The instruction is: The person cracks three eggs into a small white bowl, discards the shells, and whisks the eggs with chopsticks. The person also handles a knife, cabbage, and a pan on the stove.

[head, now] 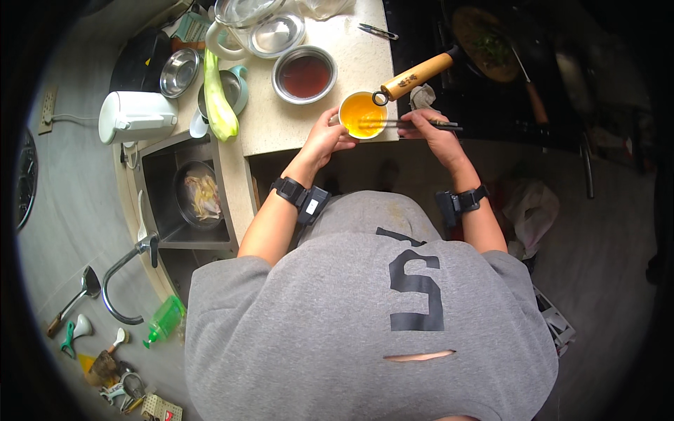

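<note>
My left hand (329,134) holds a white cup (341,117) by its handle side at the counter's corner. Beaten egg, yellow-orange, fills much of the cup. Between the fingers of my right hand (433,131) are dark chopsticks (392,124), whose blurred tips dip into the egg. Just above the cup lies the wooden handle (418,76) of a pan, its metal ring over the cup's rim. A metal bowl of dark red liquid (304,75) stands to the cup's upper left. A crumpled cloth (423,97) is beside my right hand.
A pale green squash (217,100) lies across a pot (239,87) at the left. Nearby are a white electric kettle (139,117), glass lids (276,34) and small scissors (378,31). The sink (158,210) holds a pan of raw meat (201,197). Greens lie on a round board (474,31) at the upper right.
</note>
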Demonstrator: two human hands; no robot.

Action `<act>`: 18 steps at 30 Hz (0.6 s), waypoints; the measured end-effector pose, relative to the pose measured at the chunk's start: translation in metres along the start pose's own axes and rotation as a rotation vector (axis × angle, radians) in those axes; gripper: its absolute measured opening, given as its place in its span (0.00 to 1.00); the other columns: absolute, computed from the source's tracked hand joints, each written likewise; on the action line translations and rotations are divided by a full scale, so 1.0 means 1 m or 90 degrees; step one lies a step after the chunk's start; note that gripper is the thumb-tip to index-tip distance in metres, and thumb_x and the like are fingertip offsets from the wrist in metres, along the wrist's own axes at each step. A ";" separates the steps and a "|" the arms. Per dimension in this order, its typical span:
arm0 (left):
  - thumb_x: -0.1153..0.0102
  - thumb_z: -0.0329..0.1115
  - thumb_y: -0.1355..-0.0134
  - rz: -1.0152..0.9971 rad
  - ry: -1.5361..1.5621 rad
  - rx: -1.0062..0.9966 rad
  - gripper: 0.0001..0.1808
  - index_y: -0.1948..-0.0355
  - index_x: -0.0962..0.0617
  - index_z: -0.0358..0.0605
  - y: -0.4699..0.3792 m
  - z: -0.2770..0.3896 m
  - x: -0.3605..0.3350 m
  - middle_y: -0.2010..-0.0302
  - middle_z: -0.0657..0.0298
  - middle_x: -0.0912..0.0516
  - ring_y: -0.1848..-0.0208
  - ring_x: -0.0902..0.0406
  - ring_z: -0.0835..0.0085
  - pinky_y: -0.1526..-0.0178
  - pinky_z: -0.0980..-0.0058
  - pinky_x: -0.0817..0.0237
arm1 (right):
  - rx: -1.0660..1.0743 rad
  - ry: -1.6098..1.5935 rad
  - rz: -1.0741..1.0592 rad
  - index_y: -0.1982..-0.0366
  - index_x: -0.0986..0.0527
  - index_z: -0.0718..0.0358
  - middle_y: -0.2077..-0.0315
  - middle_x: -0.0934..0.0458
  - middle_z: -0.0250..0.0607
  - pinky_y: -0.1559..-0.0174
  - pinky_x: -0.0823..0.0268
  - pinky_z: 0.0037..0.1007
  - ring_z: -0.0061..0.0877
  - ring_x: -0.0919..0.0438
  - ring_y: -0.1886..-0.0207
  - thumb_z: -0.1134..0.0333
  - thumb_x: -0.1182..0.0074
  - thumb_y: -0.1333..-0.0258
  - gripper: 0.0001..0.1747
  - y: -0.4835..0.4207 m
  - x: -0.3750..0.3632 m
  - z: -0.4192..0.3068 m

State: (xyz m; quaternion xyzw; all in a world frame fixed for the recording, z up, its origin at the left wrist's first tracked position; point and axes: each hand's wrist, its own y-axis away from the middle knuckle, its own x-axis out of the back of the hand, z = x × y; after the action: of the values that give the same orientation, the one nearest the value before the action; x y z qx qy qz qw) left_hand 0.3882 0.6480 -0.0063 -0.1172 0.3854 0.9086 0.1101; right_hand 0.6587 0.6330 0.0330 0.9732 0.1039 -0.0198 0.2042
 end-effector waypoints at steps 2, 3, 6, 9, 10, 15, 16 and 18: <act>0.51 0.21 0.38 -0.003 -0.004 -0.005 0.37 0.29 0.47 0.39 -0.001 -0.001 0.001 0.53 0.46 0.19 0.59 0.14 0.60 0.58 0.71 0.20 | 0.041 -0.020 0.057 0.58 0.22 0.70 0.61 0.18 0.44 0.54 0.23 0.27 0.29 0.16 0.58 0.60 0.49 0.31 0.17 -0.002 -0.003 0.002; 0.51 0.21 0.38 -0.002 -0.005 -0.009 0.37 0.29 0.46 0.39 -0.001 -0.001 0.002 0.53 0.46 0.19 0.59 0.14 0.60 0.58 0.71 0.20 | 0.067 -0.029 0.081 0.58 0.22 0.71 0.62 0.18 0.44 0.54 0.23 0.27 0.29 0.16 0.59 0.61 0.49 0.31 0.17 -0.003 -0.004 0.003; 0.50 0.22 0.38 0.001 -0.019 -0.013 0.37 0.29 0.46 0.39 -0.002 -0.001 0.002 0.54 0.47 0.19 0.59 0.14 0.61 0.59 0.71 0.20 | -0.007 -0.073 0.012 0.58 0.22 0.70 0.62 0.18 0.44 0.54 0.23 0.27 0.29 0.16 0.59 0.60 0.49 0.31 0.18 -0.004 -0.006 0.004; 0.50 0.22 0.38 0.003 -0.024 -0.017 0.37 0.29 0.46 0.38 -0.002 0.000 0.002 0.54 0.48 0.19 0.60 0.14 0.61 0.59 0.72 0.20 | 0.066 -0.034 0.081 0.59 0.22 0.70 0.63 0.18 0.44 0.54 0.23 0.28 0.29 0.16 0.59 0.60 0.49 0.31 0.18 -0.005 -0.005 0.003; 0.50 0.22 0.38 0.005 -0.029 -0.017 0.37 0.29 0.46 0.38 -0.002 0.001 0.002 0.55 0.48 0.19 0.60 0.14 0.61 0.59 0.72 0.20 | 0.025 -0.024 0.026 0.58 0.22 0.70 0.63 0.18 0.43 0.54 0.23 0.27 0.29 0.16 0.59 0.60 0.49 0.31 0.18 -0.004 -0.005 0.003; 0.50 0.23 0.38 0.004 -0.045 -0.025 0.36 0.29 0.45 0.38 -0.003 0.003 0.002 0.55 0.49 0.19 0.61 0.14 0.62 0.60 0.72 0.20 | 0.053 0.000 0.079 0.56 0.23 0.69 0.61 0.18 0.42 0.51 0.25 0.27 0.28 0.16 0.57 0.58 0.50 0.31 0.19 -0.004 -0.006 0.000; 0.50 0.23 0.38 0.008 -0.053 -0.025 0.36 0.30 0.45 0.38 -0.003 0.003 0.002 0.55 0.49 0.19 0.61 0.14 0.62 0.60 0.72 0.20 | 0.015 0.015 0.026 0.56 0.22 0.69 0.61 0.18 0.42 0.51 0.25 0.27 0.28 0.16 0.57 0.58 0.50 0.30 0.19 -0.004 -0.007 -0.001; 0.50 0.23 0.38 0.010 -0.047 -0.024 0.35 0.30 0.44 0.37 -0.003 0.004 0.002 0.55 0.49 0.19 0.61 0.14 0.62 0.60 0.72 0.20 | 0.058 -0.044 0.062 0.58 0.22 0.70 0.62 0.18 0.43 0.52 0.24 0.26 0.27 0.16 0.58 0.60 0.49 0.31 0.17 -0.003 -0.008 -0.002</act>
State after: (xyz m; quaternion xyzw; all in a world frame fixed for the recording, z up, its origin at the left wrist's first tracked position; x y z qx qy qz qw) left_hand 0.3867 0.6533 -0.0064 -0.0829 0.3647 0.9203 0.1151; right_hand 0.6501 0.6354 0.0341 0.9842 0.0486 -0.0482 0.1635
